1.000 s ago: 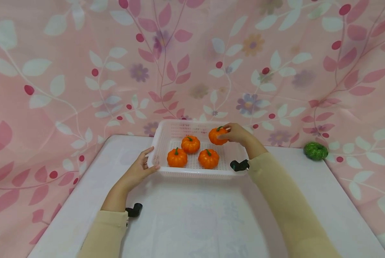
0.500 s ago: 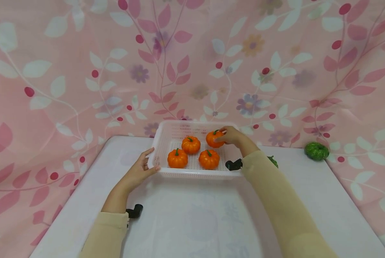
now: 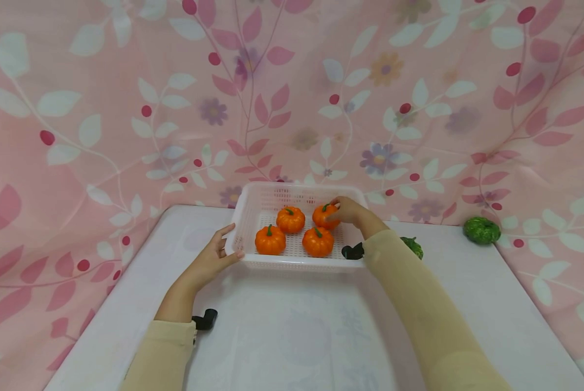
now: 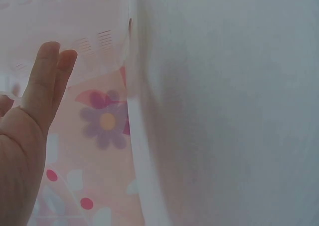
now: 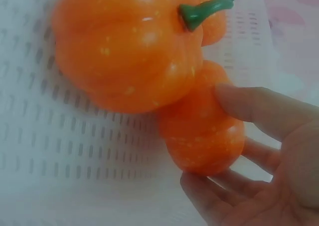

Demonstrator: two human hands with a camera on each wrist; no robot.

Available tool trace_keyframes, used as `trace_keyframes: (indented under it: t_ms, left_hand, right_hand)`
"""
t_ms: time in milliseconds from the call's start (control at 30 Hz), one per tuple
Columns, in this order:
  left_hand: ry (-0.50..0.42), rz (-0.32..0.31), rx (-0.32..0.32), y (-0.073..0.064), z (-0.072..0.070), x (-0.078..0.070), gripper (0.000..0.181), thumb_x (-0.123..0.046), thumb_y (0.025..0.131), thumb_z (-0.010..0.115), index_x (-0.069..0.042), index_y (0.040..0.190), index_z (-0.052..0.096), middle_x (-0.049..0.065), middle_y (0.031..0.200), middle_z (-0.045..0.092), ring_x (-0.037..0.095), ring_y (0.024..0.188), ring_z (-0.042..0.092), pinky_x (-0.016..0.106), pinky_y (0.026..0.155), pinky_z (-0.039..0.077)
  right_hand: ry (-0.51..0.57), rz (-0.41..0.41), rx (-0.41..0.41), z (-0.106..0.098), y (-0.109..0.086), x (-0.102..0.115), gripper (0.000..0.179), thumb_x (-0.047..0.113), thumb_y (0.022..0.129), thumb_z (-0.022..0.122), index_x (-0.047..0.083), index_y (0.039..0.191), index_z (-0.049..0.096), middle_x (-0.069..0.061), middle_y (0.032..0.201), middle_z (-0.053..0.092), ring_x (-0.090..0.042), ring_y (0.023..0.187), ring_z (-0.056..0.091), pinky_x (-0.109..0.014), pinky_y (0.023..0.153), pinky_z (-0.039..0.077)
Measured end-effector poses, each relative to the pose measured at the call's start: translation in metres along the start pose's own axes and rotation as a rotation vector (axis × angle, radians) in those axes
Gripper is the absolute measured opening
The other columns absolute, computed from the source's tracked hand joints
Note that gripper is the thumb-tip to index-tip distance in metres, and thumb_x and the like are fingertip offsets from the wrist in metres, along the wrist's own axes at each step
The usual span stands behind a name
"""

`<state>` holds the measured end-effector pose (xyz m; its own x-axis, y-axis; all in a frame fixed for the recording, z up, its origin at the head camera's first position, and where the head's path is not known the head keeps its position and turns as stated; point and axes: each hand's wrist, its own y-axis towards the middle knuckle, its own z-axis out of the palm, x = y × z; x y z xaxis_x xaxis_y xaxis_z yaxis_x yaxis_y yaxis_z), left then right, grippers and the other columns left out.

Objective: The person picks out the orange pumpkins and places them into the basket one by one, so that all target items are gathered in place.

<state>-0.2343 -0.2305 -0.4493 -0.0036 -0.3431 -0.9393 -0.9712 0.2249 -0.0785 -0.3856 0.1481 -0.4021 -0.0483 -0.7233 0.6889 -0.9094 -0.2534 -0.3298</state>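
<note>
A white plastic basket [image 3: 292, 262] with slotted walls holds several small orange pumpkins with green stems. My left hand [image 3: 206, 266] grips its front left corner, thumb at the front rim. In the left wrist view, two fingers [image 4: 46, 79] lie straight along the basket's outer wall. My right hand [image 3: 351, 213] reaches inside and holds one orange pumpkin [image 5: 204, 131] at the back right, thumb on one side, fingers on the other. Beside it sit a back left pumpkin [image 3: 290, 220], a front left pumpkin [image 3: 270, 240] and a front right pumpkin [image 3: 318, 243].
A green gourd-like vegetable [image 3: 482, 231] lies at the table's far right corner. Another green one [image 3: 413, 247] shows partly behind the right sleeve [image 3: 419, 293]. The white table [image 3: 292, 326] backs onto a pink floral curtain [image 3: 292, 98].
My right hand has moved slightly left and down with its pumpkin, lowering it among the others. The second green vegetable has come into view behind the sleeve. My left hand stays put.
</note>
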Motion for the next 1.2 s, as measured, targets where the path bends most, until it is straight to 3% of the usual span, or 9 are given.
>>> trace_keyframes:
  t_ms: [233, 433, 667, 800, 1000, 1200]
  left_hand:
    - [-0.008, 0.001, 0.003, 0.0005, 0.0001, 0.0002, 0.090, -0.033, 0.092, 0.074, -0.030, 0.160, 0.016, 0.030, 0.160, 0.016, 0.038, 0.126, 0.043, 0.055, 0.109, 0.036]
    - [0.001, 0.001, 0.002, 0.0012, -0.0007, 0.0011, 0.090, -0.035, 0.092, 0.074, -0.030, 0.160, 0.015, 0.031, 0.160, 0.012, 0.045, 0.139, 0.031, 0.061, 0.112, 0.030]
    - [0.002, -0.003, -0.002, 0.0001, 0.0006, -0.0015, 0.088, -0.033, 0.093, 0.074, -0.030, 0.160, 0.016, 0.031, 0.160, 0.014, 0.044, 0.137, 0.032, 0.059, 0.112, 0.031]
    - [0.001, -0.005, 0.000, -0.0005, 0.0008, -0.0019, 0.087, -0.031, 0.093, 0.073, -0.029, 0.160, 0.016, 0.032, 0.160, 0.012, 0.047, 0.142, 0.026, 0.060, 0.113, 0.029]
    - [-0.003, 0.000, 0.000, -0.0010, 0.0010, -0.0016, 0.089, -0.032, 0.093, 0.074, -0.028, 0.160, 0.016, 0.032, 0.160, 0.015, 0.041, 0.130, 0.037, 0.057, 0.110, 0.033]
    - [-0.010, -0.012, -0.002, -0.0011, 0.0009, -0.0010, 0.089, -0.032, 0.093, 0.073, -0.030, 0.160, 0.015, 0.031, 0.160, 0.013, 0.044, 0.137, 0.032, 0.060, 0.112, 0.029]
  right_hand:
    - [-0.024, -0.002, 0.017, 0.0024, -0.0012, 0.0012, 0.065, 0.019, 0.090, 0.075, 0.001, 0.144, 0.043, -0.024, 0.142, 0.047, -0.037, 0.121, 0.052, -0.049, 0.109, 0.041]
    - [0.007, 0.016, 0.030, 0.0030, -0.0002, -0.0001, 0.064, 0.016, 0.091, 0.075, 0.002, 0.144, 0.043, -0.023, 0.142, 0.047, -0.035, 0.119, 0.054, -0.046, 0.108, 0.042]
    - [0.049, 0.030, 0.030, 0.0053, 0.0025, -0.0035, 0.066, 0.012, 0.088, 0.076, -0.001, 0.144, 0.043, -0.023, 0.144, 0.046, -0.035, 0.122, 0.054, -0.043, 0.104, 0.047]
    - [0.059, 0.046, 0.021, 0.0057, 0.0028, -0.0031, 0.065, 0.009, 0.088, 0.077, 0.000, 0.143, 0.044, -0.023, 0.142, 0.047, -0.035, 0.121, 0.055, -0.042, 0.104, 0.047]
    - [0.046, 0.016, 0.028, 0.0058, 0.0005, -0.0012, 0.063, 0.005, 0.089, 0.074, -0.002, 0.143, 0.043, -0.025, 0.143, 0.046, -0.036, 0.124, 0.054, -0.042, 0.104, 0.047]
    - [0.000, -0.005, 0.016, 0.0044, -0.0006, -0.0002, 0.060, 0.007, 0.090, 0.073, -0.002, 0.142, 0.045, -0.026, 0.144, 0.045, -0.037, 0.125, 0.053, -0.043, 0.105, 0.046]
